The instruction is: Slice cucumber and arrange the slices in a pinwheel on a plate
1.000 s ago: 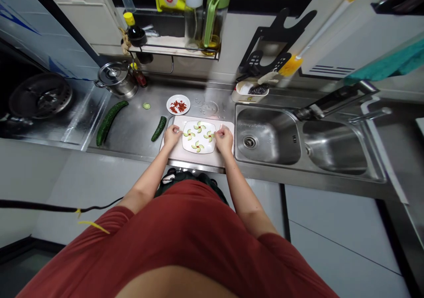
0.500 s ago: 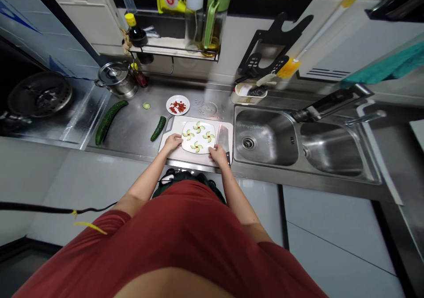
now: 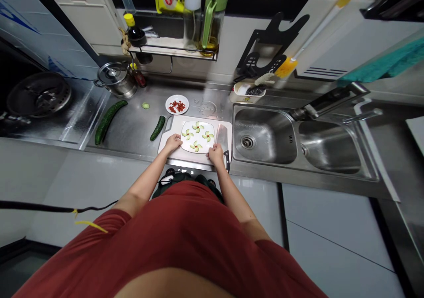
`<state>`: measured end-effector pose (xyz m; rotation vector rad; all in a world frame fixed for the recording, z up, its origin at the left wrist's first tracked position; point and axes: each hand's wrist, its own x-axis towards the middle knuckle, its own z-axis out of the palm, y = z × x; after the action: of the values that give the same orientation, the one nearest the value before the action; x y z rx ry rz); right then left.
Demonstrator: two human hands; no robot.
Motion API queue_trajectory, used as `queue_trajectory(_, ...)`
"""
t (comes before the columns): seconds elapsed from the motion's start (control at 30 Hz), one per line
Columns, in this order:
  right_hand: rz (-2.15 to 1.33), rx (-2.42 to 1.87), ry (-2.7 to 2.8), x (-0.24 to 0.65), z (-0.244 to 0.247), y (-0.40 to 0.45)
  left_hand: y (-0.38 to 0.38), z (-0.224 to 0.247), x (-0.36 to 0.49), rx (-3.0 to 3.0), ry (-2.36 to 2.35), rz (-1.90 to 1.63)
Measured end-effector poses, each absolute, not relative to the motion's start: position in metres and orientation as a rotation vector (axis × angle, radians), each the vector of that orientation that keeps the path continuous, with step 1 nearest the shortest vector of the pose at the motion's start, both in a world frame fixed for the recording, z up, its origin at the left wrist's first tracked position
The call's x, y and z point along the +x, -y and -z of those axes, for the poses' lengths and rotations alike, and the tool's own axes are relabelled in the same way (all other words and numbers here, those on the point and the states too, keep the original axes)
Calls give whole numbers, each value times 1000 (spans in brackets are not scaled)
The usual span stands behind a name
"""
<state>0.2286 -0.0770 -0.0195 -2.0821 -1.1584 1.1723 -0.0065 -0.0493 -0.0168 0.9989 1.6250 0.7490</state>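
Observation:
A squarish white plate (image 3: pixel 198 137) with several pinwheels of cucumber slices (image 3: pixel 207 136), red bits at their centres, is over the cutting board (image 3: pixel 175 158). My left hand (image 3: pixel 173 143) grips its left edge, thumb on the rim. On the opposite side, my right hand (image 3: pixel 216 153) is closed on the lower right corner. A cleaver (image 3: pixel 222 134) lies on the board just right of the plate, its black handle partly behind my right hand. Whether the plate rests on the board or is slightly raised, I cannot tell.
Behind the board stands a small white dish (image 3: pixel 177 97) of chopped red pieces. A cut cucumber (image 3: pixel 157 128), a cucumber end (image 3: pixel 145 105) and a whole cucumber (image 3: pixel 109 122) lie to the left. A steel pot (image 3: pixel 116 79) is farther back; the double sink (image 3: pixel 265 134) is at the right.
My right hand has shifted slightly left and down along the plate's corner, and more of the cleaver's handle shows. The plate and my left hand look nearly the same.

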Motion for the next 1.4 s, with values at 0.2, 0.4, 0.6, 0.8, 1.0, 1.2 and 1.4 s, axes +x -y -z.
queue_trajectory(0.2, -1179, -1956, 1132, 235, 11, 80, 52, 1, -6, 852, -1473, -804)
queue_trajectory(0.4, -1215, -1850, 1052, 243, -13, 85, 60, -28, -7, 831, -1268, -832)
queue_trajectory(0.6, -1252, -1673, 847, 248, -34, 99, 68, -48, -3, 866, -1243, -836)
queue_trajectory(0.8, -1471, -1440, 551, 246, -40, 109, 76, -53, 13, 864, -1187, -835)
queue_trajectory(1.0, -1452, -1365, 373, 268, -39, 128, 84, -38, 37, 927, -988, -680)
queue_trajectory(1.2, -1280, -1564, 351, 352, -36, 214, 74, -7, 39, 1599, -1406, -602)
queue_trajectory(1.4, -878, -2117, -213, 405, -90, 353, 71, 5, 39, 1885, -1569, -445)
